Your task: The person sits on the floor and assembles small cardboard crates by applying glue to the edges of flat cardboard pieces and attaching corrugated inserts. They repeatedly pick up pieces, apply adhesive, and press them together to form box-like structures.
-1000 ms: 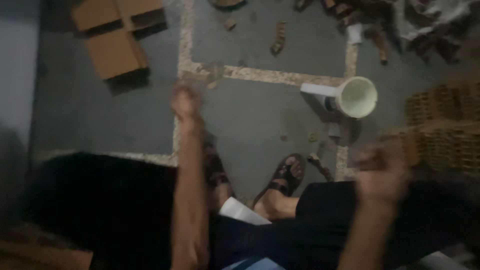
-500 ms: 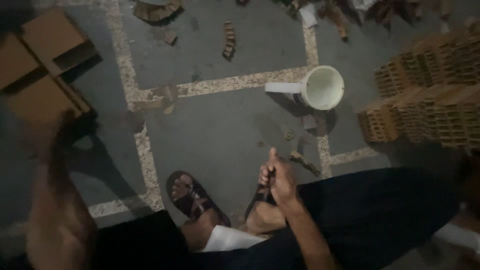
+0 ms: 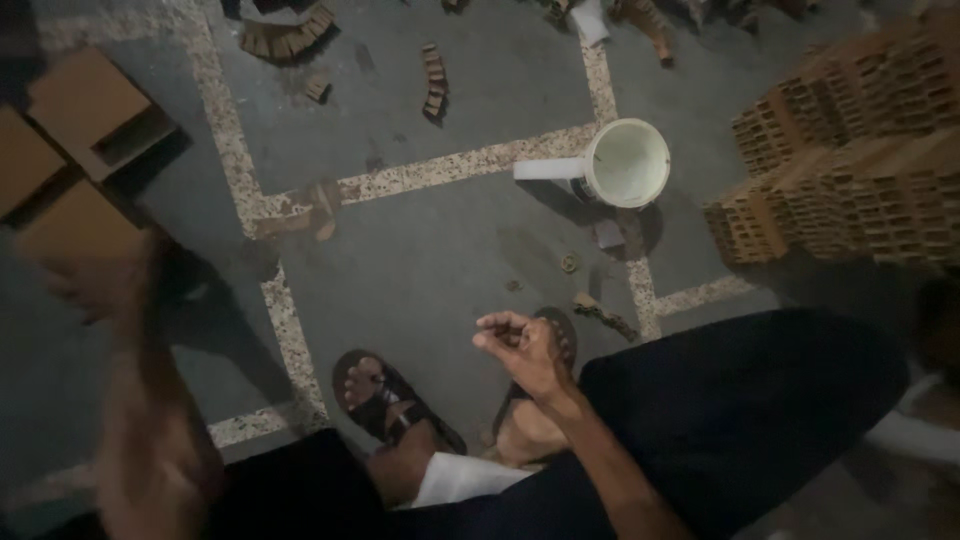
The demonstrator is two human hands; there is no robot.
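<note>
My right hand [image 3: 525, 348] hovers over my right knee, above my sandalled right foot [image 3: 530, 430]. Its fingers are curled in with the thumb against the forefinger, and nothing shows in it. My left hand [image 3: 95, 288] is a dark blur at the left, stretched toward the brown cardboard boxes [image 3: 85, 110]; I cannot make out its fingers. My left foot [image 3: 385, 395] in a dark sandal rests on the grey floor. A white plastic mug [image 3: 628, 165] with a straight handle lies on its side beyond my right hand.
Stacks of brown ribbed blocks [image 3: 850, 170] fill the right side. Small brown pieces [image 3: 433, 80] and a fanned row of them [image 3: 290, 35] lie on the far floor. Pale speckled strips [image 3: 450, 165] divide the floor into squares.
The view has shifted a little. My right hand has lifted and moved right, off the sandal. My left arm has swung lower and further left, toward the boxes.
</note>
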